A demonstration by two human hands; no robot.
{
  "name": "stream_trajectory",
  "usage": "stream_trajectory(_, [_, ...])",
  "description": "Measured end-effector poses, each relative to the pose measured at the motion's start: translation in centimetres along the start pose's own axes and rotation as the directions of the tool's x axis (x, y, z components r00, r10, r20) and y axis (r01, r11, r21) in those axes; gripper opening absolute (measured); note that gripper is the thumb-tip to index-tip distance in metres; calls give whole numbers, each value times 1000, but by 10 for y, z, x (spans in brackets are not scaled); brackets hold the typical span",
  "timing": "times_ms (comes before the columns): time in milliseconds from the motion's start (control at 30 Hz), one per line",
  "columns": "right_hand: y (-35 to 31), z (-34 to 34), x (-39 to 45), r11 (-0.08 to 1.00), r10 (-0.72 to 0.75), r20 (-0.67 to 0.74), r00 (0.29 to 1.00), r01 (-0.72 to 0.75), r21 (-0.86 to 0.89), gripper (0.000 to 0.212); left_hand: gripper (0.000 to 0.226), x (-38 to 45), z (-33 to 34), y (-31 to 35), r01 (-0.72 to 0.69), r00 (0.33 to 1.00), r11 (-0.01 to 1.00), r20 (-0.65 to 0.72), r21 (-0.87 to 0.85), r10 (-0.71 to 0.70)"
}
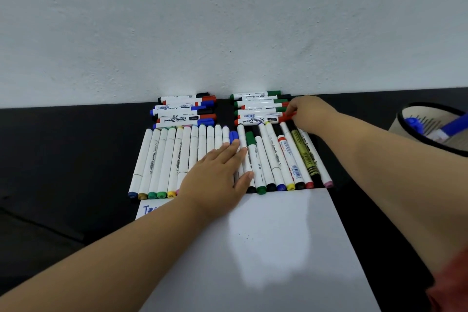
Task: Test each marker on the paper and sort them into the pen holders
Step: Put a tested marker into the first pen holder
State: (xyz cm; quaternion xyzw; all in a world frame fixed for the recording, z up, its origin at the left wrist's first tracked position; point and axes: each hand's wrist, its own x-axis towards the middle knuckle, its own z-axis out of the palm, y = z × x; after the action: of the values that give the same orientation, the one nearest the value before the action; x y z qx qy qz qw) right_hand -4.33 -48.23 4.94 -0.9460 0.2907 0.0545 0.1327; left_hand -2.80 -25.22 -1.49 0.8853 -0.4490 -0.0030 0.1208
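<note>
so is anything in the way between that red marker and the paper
Yes. The right hand pinches the red marker in the far right stack; the row of upright-laid markers lies between it and the paper, so it must be lifted over.

Both forearms were bare from the wrist up to the edge of the picture, with no watch, ring or bracelet to see. The left hand (215,175) and the right hand (307,111) wore no gloves. At the lower right corner a reddish-orange cloth (453,284) showed, blurred, probably a short sleeve.
</note>
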Motion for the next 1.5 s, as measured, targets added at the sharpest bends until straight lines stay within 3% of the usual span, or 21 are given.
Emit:
stream_trajectory(267, [4,7,1,995,2,-58,998,3,96,32,59,-1,1,0,-1,1000,1000,-13,-4,1])
stream_trajectory(433, [7,14,1,990,-36,-124,992,52,132,20,59,-1,1,0,-1,1000,1000,-8,-8,1])
stream_trajectory(700, [-3,9,1,997,-68,-68,995,70,25,26,59,-1,0,0,4,1000,1000,-14,-13,-4])
stream_trajectory(1167, [-10,21,26,998,31,-43,999,-34,-61,29,59,0,1,-1,-8,1000,1000,-29,-13,8])
stream_trajectory(1500, [-6,14,17,984,-116,-83,990,103,-146,25,59,-1,0,0,5,1000,1000,-7,-9,-5])
